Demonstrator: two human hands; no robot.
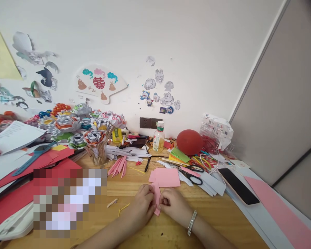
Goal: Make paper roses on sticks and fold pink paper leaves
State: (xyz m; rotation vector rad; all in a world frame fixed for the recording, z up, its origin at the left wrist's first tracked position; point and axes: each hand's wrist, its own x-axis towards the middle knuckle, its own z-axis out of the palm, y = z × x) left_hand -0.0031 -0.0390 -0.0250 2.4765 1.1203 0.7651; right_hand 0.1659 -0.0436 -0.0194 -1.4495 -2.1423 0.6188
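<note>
A narrow folded strip of pink paper point(157, 195) lies between my two hands near the front of the wooden table. Along its left side my left hand point(144, 203) is closed, its fingers gripping the paper. From the right, my right hand point(172, 203) pinches the strip's lower edge between thumb and curled fingers. Just beyond the hands sits a small stack of pink paper squares point(167, 177). Several folded pink paper pieces point(118, 166) lie to the left of that stack.
Black-handled scissors point(195, 174) and a phone point(238, 186) lie to the right. A drink bottle point(159, 138) and a red balloon point(189, 141) stand near the wall. Paper flowers fill a cup point(97, 155) at left, beside red paper sheets point(58, 173).
</note>
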